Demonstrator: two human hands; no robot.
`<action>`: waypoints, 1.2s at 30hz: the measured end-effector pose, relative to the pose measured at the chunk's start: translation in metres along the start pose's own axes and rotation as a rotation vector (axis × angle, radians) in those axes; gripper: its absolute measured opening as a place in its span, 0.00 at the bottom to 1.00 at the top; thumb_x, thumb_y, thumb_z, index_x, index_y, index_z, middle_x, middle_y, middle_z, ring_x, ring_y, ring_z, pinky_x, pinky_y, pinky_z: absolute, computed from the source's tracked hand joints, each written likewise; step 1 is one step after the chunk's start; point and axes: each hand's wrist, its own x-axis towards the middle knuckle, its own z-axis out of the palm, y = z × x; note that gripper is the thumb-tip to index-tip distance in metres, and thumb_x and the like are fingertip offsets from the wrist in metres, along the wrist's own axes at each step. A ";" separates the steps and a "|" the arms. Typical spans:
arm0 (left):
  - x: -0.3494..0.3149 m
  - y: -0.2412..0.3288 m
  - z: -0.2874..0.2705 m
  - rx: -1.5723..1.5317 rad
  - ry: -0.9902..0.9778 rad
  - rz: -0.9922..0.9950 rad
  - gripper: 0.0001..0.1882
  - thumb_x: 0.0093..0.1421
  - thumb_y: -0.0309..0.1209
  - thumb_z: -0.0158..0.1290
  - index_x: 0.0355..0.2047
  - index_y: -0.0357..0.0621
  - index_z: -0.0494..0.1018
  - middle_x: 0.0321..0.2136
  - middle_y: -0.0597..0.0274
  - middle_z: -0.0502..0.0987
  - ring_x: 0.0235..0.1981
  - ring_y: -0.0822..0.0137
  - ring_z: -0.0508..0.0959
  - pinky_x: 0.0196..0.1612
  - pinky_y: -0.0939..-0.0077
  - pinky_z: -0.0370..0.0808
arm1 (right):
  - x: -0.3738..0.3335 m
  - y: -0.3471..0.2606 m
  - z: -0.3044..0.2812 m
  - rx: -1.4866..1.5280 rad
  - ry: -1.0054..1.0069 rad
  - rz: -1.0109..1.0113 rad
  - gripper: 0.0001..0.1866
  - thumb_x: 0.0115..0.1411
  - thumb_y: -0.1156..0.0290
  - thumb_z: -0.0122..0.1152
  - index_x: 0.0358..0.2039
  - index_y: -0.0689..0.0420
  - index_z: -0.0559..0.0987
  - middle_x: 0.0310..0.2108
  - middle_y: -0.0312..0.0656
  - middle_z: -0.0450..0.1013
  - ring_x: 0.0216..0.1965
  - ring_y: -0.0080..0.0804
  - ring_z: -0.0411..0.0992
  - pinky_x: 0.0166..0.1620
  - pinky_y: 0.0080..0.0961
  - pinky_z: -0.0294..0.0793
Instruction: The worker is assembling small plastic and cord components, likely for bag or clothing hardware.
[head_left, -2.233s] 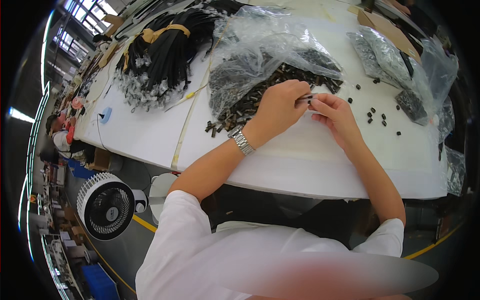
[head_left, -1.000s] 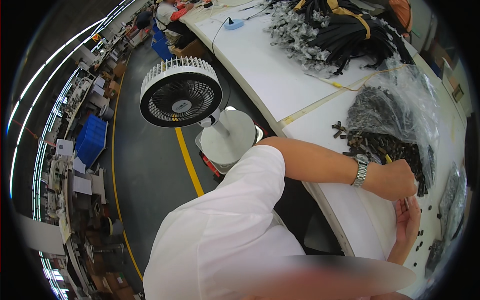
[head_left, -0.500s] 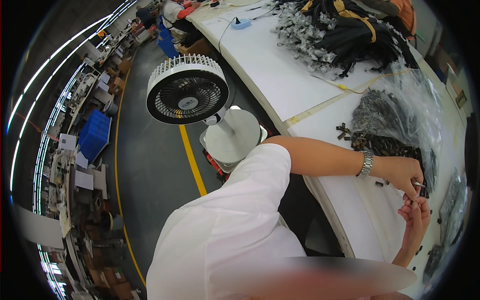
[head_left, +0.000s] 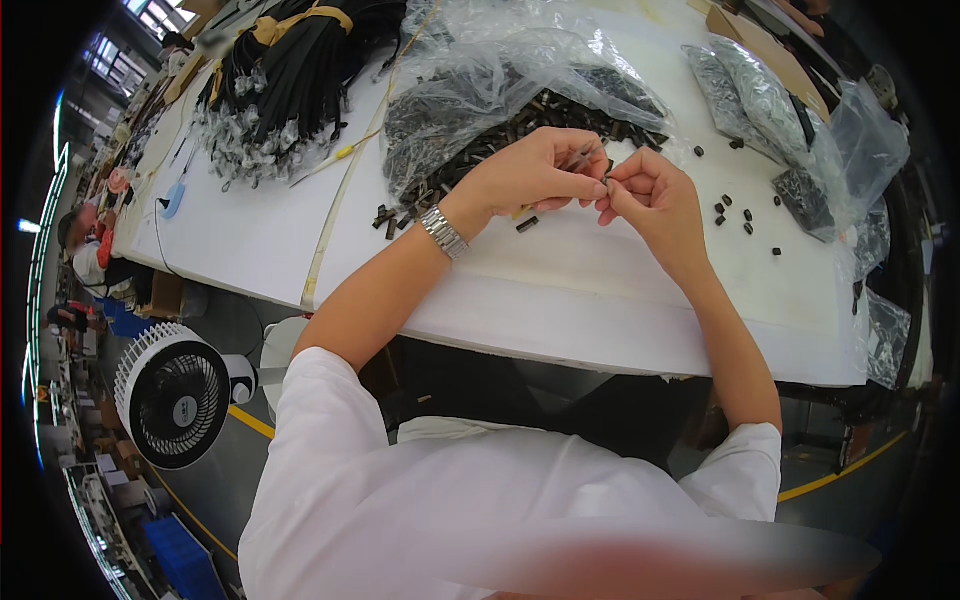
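Observation:
Over the white table (head_left: 600, 290) my left hand (head_left: 545, 172), a metal watch on its wrist, and my right hand (head_left: 652, 200) meet fingertip to fingertip. Pinched between them is a small dark piece (head_left: 608, 174), its shape mostly hidden by the fingers. A thin metal tool (head_left: 578, 158) lies across my closed left fingers; its kind cannot be made out. Just behind the left hand spreads a heap of small dark tube-like pieces (head_left: 520, 118), spilling from a clear plastic bag (head_left: 450, 90). One loose dark piece (head_left: 527, 226) lies in front of that hand.
Several small black pieces (head_left: 748, 228) are scattered right of my hands, near filled clear bags (head_left: 765, 90). A bundle of black straps (head_left: 290, 70) with clear-wrapped ends lies far left, beside a yellow-and-white pen-like tool (head_left: 343, 153). A fan (head_left: 180, 400) stands left of the table.
The view has swung to the right, bringing the table and both arms toward the middle. My hands stay together at the fingertips.

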 end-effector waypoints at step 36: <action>0.003 -0.022 0.027 0.687 0.453 0.154 0.10 0.49 0.27 0.60 0.23 0.34 0.71 0.17 0.55 0.71 0.19 0.66 0.70 0.26 0.68 0.68 | 0.002 0.029 0.008 -0.412 0.017 -0.178 0.04 0.64 0.81 0.60 0.39 0.63 0.75 0.28 0.50 0.82 0.29 0.36 0.84 0.35 0.28 0.82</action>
